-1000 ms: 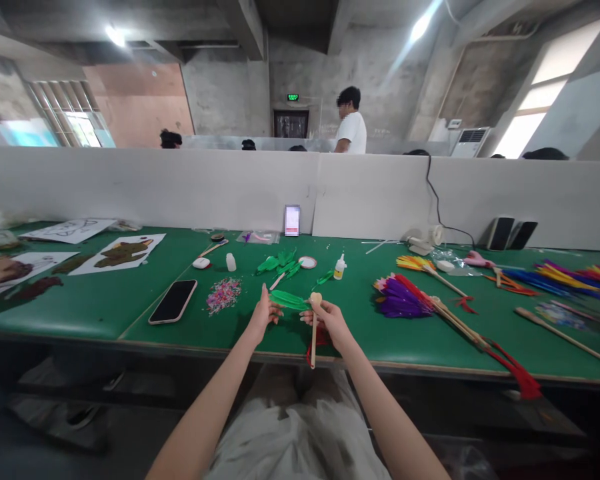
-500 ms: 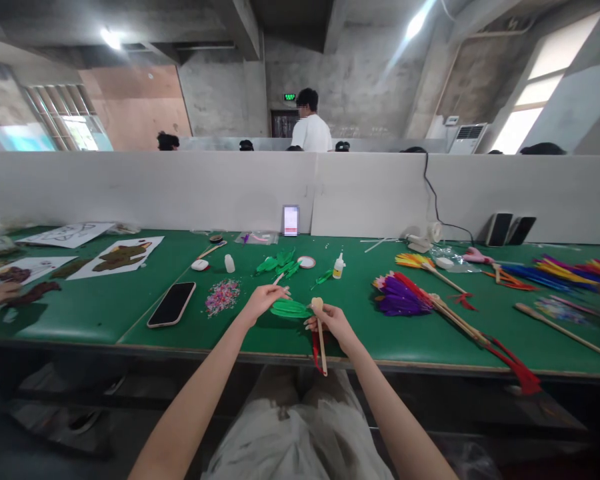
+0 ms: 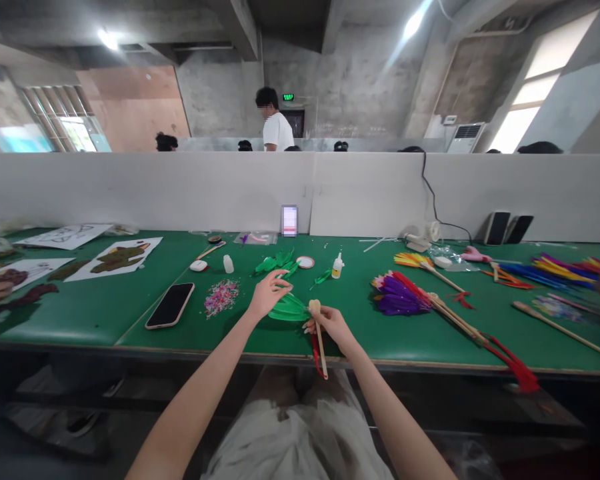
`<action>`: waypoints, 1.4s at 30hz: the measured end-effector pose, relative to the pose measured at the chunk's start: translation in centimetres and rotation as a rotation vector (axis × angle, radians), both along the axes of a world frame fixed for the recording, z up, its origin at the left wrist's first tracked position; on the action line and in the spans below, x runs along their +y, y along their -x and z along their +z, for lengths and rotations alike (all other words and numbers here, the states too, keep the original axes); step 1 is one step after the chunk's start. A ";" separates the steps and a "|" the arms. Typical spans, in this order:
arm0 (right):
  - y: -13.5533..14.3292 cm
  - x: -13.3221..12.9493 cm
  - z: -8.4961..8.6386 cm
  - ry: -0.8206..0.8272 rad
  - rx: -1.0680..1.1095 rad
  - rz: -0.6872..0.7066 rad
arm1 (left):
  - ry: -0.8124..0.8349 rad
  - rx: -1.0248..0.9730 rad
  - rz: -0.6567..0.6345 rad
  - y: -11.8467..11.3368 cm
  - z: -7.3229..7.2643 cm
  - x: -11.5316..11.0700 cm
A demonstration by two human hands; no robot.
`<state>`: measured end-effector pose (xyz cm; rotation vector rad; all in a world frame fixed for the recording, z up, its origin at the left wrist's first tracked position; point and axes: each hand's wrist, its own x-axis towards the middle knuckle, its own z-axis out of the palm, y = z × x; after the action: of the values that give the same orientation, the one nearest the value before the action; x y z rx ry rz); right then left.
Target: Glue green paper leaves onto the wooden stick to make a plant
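My right hand [image 3: 333, 325] is closed on a light wooden handle [image 3: 321, 343] with a rounded top and a red cord [image 3: 315, 347] hanging beside it. Green feathers [image 3: 287, 309] spread leftward from the top of this handle. Just above and left of them is my left hand [image 3: 267, 295], its fingers curved and apart, with nothing visible between them. Behind it, more green feathers [image 3: 275, 262] lie on the green table [image 3: 260, 343] near a small round white lid [image 3: 306, 262]. A small glue bottle [image 3: 337, 267] stands to the right.
Left of my hands are pink and white bits [image 3: 221, 298], a black phone [image 3: 171, 305] and a white bottle [image 3: 229, 264]. A purple feather fan [image 3: 403, 293] lies right. A lit phone [image 3: 289, 221] leans on the white partition [image 3: 205, 190]. Other people's hands reach in at both sides.
My left hand has risen slightly off the green feathers and its fingers have spread; the thin pale stick it had is no longer visible. The person beyond the partition has moved left.
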<state>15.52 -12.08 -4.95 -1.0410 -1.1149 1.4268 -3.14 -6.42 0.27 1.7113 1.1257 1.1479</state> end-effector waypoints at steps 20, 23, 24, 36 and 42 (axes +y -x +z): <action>-0.3 0.5 -1.1 0.007 0.020 -0.008 | -0.051 0.106 0.043 -0.7 -1.6 -0.1; -0.3 0.4 -1.0 0.008 0.025 -0.012 | 0.005 0.176 0.034 -0.4 -1.4 -0.7; -0.3 0.4 -0.9 0.009 0.025 -0.011 | 0.026 0.203 0.028 -0.3 -1.3 -0.9; -0.3 -0.1 0.0 0.067 0.041 0.001 | 0.051 0.358 0.000 -0.1 -1.0 -1.0; -0.4 -0.2 0.5 0.081 0.049 0.007 | 0.035 0.371 -0.004 -0.1 -1.2 -0.7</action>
<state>15.93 -12.26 -4.46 -1.0546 -1.0334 1.5056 -3.02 -7.14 -0.94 1.9482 1.3530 0.8194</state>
